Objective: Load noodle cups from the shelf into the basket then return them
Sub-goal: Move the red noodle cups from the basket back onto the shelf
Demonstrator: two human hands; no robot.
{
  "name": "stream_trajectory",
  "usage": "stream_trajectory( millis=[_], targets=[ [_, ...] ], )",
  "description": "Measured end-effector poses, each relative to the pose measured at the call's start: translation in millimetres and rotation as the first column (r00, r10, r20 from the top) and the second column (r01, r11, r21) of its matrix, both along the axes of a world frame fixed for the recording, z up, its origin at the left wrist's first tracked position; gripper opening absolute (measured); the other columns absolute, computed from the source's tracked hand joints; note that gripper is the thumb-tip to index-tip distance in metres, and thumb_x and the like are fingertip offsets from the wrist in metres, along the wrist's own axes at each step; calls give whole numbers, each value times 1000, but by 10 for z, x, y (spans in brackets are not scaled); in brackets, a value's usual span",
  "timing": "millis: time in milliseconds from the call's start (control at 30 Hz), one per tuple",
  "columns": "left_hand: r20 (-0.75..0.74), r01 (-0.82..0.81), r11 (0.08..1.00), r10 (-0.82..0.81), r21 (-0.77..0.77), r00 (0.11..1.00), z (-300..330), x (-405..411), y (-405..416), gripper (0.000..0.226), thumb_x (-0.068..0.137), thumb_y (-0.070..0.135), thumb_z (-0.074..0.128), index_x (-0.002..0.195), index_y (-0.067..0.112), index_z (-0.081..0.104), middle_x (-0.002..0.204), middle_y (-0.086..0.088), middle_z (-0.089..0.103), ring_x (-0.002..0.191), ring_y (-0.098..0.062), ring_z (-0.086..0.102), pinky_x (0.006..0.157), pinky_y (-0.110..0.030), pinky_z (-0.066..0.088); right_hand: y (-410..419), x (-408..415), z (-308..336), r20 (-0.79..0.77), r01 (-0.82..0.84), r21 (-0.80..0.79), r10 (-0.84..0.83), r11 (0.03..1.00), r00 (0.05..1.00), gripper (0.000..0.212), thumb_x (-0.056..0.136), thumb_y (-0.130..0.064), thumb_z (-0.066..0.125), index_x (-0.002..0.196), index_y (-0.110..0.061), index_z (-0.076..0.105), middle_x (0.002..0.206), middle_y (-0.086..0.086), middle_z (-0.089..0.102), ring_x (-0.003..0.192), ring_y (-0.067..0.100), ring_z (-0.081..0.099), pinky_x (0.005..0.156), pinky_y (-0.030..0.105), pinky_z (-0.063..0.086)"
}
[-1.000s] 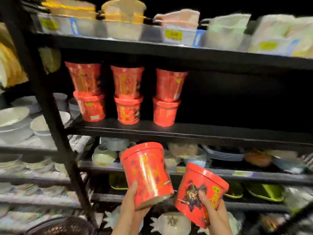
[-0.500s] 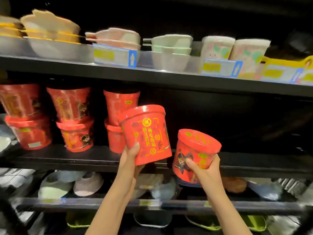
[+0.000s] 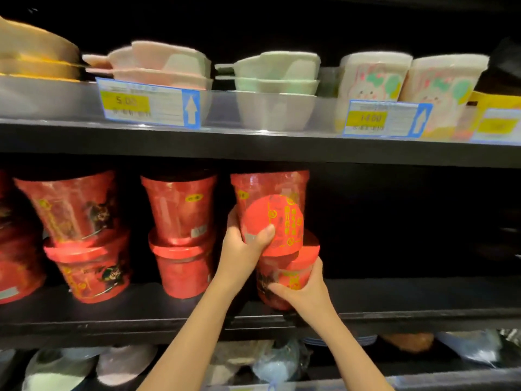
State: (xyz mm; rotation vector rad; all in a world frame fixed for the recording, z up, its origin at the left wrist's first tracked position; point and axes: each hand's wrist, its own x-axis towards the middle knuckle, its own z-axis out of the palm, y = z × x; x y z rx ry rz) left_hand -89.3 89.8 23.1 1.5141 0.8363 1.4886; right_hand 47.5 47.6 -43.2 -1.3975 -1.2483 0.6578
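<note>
Now both noodle cups are up at the shelf (image 3: 394, 311): left hand (image 3: 243, 249) fingers grip upper cup (image 3: 282, 221), right hand (image 3: 306, 292) lower cup (image 3: 290, 273).

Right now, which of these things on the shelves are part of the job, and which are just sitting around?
Part of the job:
- tilted red noodle cup, gripped by left hand
- upright red-lidded noodle cup, held by right hand
- stacked red cups
- black middle shelf

Just sitting around:
- pink bowls
- green bowls
- bunny-print tubs
- price tags
</note>
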Motion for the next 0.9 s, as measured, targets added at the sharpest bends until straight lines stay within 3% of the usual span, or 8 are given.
stream_trajectory(
  millis=[133,267,367,467,567,667,833,900],
  targets=[
    [-169,29,997,-17,65,986,-48,2,206,107,47,62,61,140,20,27,108,23,50,94,10,55,75,0,41,150,-43,-39,30,4,-77,-2,997,1000,69,57,-32,89,103,-27,38,105,-9,58,95,3,59,76,19,49],
    [-223,99,995,-91,28,971,-65,-34,316,90,54,55,67,132,41,23,114,27,46,102,9,49,74,5,36,212,-57,-46,5,-7,-110,8,994,1000,69,58,-31,89,105,-25,38,108,-5,59,97,5,59,81,23,51],
    [-226,44,999,-38,22,973,-114,-75,313,83,63,47,66,136,35,28,126,13,47,107,8,47,75,4,35,227,-65,-45,2,-5,-109,5,994,1000,68,60,-28,88,106,-23,38,107,-6,58,95,0,57,73,15,49],
    [-253,17,997,3,78,967,-148,-108,244,101,57,57,69,142,30,22,120,22,46,102,22,46,79,5,35,221,-67,-51,16,-9,-114,11,993,1000,68,61,-30,87,107,-24,38,106,-9,57,95,-2,57,72,14,49],
    [-309,-25,995,55,100,950,-124,-82,235,112,54,58,73,145,29,14,132,11,45,113,6,49,90,-5,39,231,-86,-46,19,-11,-119,13,993,1000,67,60,-32,88,102,-32,35,108,-10,57,97,0,58,80,20,50],
    [-355,-73,990,113,123,928,-80,-21,264,119,45,68,69,144,32,14,141,3,41,125,-12,46,101,-34,43,268,-118,-62,22,-20,-123,22,992,1000,69,61,-28,87,106,-27,35,107,-9,55,96,-1,56,77,17,48],
    [-304,-94,995,98,30,948,-12,-8,295,123,35,65,66,144,32,18,138,4,45,122,-12,48,96,-26,42,384,-134,-98,36,-16,-146,22,989,999,75,49,-43,88,108,-14,52,102,-3,66,93,5,64,80,24,53],
    [-301,-104,994,106,24,948,-31,-47,318,122,37,61,68,144,31,19,137,4,46,121,-13,49,95,-25,41,420,-138,-94,59,-28,-161,38,987,998,64,49,-46,87,99,-15,62,92,-2,70,86,6,67,76,24,54]
  ],
)
